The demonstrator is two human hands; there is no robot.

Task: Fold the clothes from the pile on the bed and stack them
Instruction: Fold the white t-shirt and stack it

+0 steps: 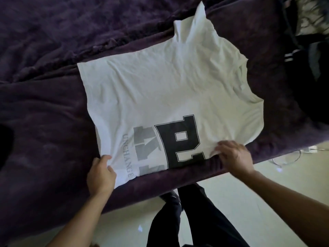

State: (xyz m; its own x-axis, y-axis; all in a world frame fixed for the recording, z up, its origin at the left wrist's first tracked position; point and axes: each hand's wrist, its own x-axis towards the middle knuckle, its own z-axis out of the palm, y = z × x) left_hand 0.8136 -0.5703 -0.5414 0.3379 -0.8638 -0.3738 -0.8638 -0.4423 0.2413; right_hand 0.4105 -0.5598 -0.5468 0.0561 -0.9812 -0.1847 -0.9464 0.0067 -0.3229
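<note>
I record the white T-shirt [160, 90] spread flat at centre on the purple bed [44, 122], with printed letters showing toward its near edge. At 7 o'clock, the left hand [100, 175] has its fingers grasping the near hem corner. At 5 o'clock, the right hand [235, 157] has its fingers curled on the near edge. Dark clothes [311, 77] lie at 2 o'clock.

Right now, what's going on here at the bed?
A person stands at the edge of a bed covered by a purple blanket, folding laundry. A white T-shirt with a big black and grey print lies spread on it. The left hand grips the shirt's near edge at the hem end, and the right hand pinches that edge towards the neck end. Dark clothes lie at the far right.
</note>
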